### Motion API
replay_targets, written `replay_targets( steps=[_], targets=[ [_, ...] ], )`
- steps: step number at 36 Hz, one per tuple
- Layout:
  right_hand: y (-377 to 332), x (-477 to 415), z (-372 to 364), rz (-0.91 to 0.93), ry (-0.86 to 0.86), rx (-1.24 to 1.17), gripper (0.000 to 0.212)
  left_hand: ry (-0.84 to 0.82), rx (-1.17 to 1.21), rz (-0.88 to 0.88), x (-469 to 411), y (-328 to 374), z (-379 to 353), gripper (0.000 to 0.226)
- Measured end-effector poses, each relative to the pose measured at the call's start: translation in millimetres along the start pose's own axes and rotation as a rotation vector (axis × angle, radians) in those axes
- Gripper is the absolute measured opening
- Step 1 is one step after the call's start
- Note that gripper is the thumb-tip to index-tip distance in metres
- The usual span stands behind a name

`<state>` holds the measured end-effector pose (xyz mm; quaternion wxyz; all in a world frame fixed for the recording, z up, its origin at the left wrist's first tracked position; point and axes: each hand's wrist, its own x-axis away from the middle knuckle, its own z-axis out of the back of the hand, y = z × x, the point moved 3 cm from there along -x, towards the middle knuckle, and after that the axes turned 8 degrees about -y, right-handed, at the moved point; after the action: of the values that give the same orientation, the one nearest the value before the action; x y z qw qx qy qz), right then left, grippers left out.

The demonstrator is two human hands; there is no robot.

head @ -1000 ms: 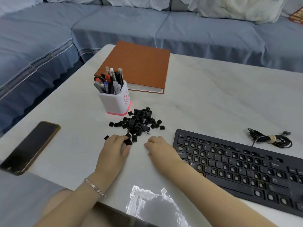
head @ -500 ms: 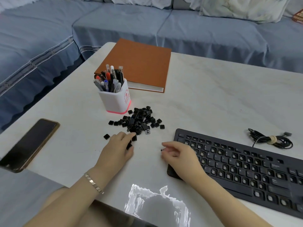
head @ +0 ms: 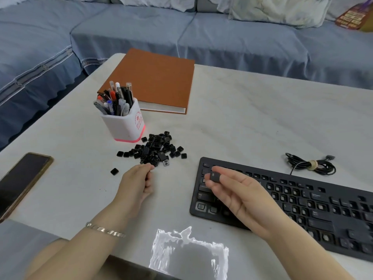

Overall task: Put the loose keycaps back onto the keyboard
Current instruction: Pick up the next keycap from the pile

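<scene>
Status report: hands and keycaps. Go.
Right hand pinches one keycap over left end of keyboard. Left hand at loose pile, grip unclear. Nothing blocks the keyboard.

The white table [head: 252, 118] carries an orange book [head: 155, 81] lying flat at the far edge. A white pen cup [head: 125, 126] packed with pens sits just in front. Dark phone [head: 22, 178] at the left, bundled black cable [head: 310, 164] at the right, blue sofa [head: 222, 43] behind.

Matt black plastic keycaps [head: 155, 149]
</scene>
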<state>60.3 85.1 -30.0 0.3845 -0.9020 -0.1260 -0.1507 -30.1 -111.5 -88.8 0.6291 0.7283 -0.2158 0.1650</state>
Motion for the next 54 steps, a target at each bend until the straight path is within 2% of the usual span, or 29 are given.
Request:
replay_targets(
  steps=[6,12,17,21,25,29,38,41,45,49,54],
  targets=[
    [-7,14,6,0.034,0.007,0.063,0.022,-0.181,0.281,0.15,20,0,-28,0.013],
    [-10,25,17,0.052,0.029,0.101,0.018,-0.234,0.371,0.22,35,-7,-52,0.011],
    [-10,34,31,0.028,0.07,0.136,0.021,-0.296,0.242,0.308,46,-17,-70,0.025],
    [-11,41,40,0.026,0.097,0.161,0.02,-0.337,0.02,0.311,51,-24,-80,0.035],
    [-15,48,46,0.053,0.114,0.235,0.023,-0.366,-0.09,0.3,55,-30,-88,0.043],
    [-16,53,53,0.065,0.16,0.354,0.025,-0.411,-0.118,0.293,61,-34,-98,0.043],
    [-13,61,67,0.101,0.193,0.504,0.021,-0.471,-0.205,0.229,74,-35,-111,0.022],
    [-10,60,73,0.109,0.224,0.538,0.021,-0.475,-0.21,0.261,74,-38,-112,0.021],
    [-4,62,94,0.107,0.341,0.781,0.024,-0.455,-0.142,0.308,73,-40,-111,0.023],
    [-2,64,112,0.201,0.458,0.92,0.031,-0.434,-0.106,0.354,70,-43,-105,0.024],
    [-5,62,122,0.276,0.495,1.06,0.027,-0.381,-0.218,0.303,66,-44,-95,0.028]
  ],
)
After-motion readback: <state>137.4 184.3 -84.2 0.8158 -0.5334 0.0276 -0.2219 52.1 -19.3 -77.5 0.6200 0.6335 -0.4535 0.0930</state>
